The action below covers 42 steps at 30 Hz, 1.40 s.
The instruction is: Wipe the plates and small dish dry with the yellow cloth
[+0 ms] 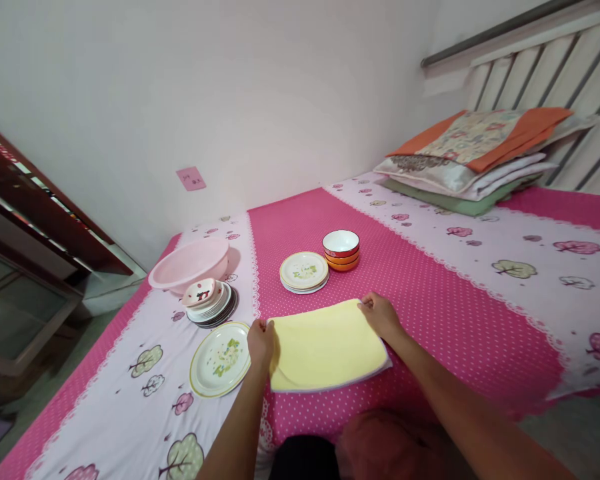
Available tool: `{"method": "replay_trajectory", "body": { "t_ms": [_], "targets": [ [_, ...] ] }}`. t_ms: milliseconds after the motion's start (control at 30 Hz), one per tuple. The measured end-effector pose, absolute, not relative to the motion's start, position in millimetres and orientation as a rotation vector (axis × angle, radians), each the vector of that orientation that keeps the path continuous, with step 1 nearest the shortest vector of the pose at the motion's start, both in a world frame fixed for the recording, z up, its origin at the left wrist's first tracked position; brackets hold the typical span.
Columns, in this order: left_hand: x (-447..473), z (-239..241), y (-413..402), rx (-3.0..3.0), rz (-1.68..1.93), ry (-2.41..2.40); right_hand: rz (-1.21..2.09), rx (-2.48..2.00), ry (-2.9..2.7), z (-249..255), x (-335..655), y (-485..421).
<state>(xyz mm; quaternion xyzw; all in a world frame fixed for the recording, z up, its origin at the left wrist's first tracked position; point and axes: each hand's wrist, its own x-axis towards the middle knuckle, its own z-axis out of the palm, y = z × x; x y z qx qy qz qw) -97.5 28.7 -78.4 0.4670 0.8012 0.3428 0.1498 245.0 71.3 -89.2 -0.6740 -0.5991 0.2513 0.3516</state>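
A folded pale yellow cloth [325, 347] lies on the pink bedsheet [430, 293] in front of me. My left hand [261, 341] pinches its far left corner. My right hand [380, 315] grips its far right corner, fingers closed on the edge. Left of the cloth, close to my left hand, lies a single white plate with a green pattern [220, 359].
A stack of patterned plates [304, 272] and stacked orange and red bowls [341, 250] sit beyond the cloth. At the left stand a pink basin [190, 263] and a pile of plates topped by a small dish [211, 301]. Folded pillows [470, 160] rest at the headboard.
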Motion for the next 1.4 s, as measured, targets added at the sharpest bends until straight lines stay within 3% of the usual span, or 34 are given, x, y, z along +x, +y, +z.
{"method": "replay_trajectory", "body": {
  "t_ms": [233,433,667,833,933,1000,1133,1233,1400],
  "targets": [
    [-88.7,-75.6,23.5,1.394,1.044,2.352,0.549,-1.766,-1.559,-96.2,246.4,70.4],
    [-48.3,-46.6,-7.8,1.887,1.061,2.216,0.319,-1.562,-1.736,-73.9,225.2,49.3],
    [14.3,-80.5,-28.0,2.241,0.554,1.864,0.184,-1.306,-2.204,-98.0,160.7,3.8],
    [8.4,-82.4,-26.8,2.245,0.567,1.827,0.215,-1.349,-2.214,-112.2,161.8,1.8],
    [-6.3,-75.5,-44.8,2.224,0.662,1.806,0.272,-1.374,-2.040,-107.2,182.6,2.6],
    [-22.4,-73.7,-69.4,2.122,0.909,1.800,0.371,-1.427,-1.787,-105.4,204.5,0.1],
    [-70.4,-76.8,-130.9,1.575,1.411,1.920,0.854,-1.551,-1.208,-107.9,245.0,-6.4],
    [-110.6,-82.6,-165.1,1.087,1.411,1.938,1.058,-1.520,-1.140,-105.9,251.2,-5.9],
    [-147.2,-89.6,-182.4,0.878,1.428,1.907,1.248,-1.303,-1.132,-83.6,214.7,-2.0]
  ]
}}
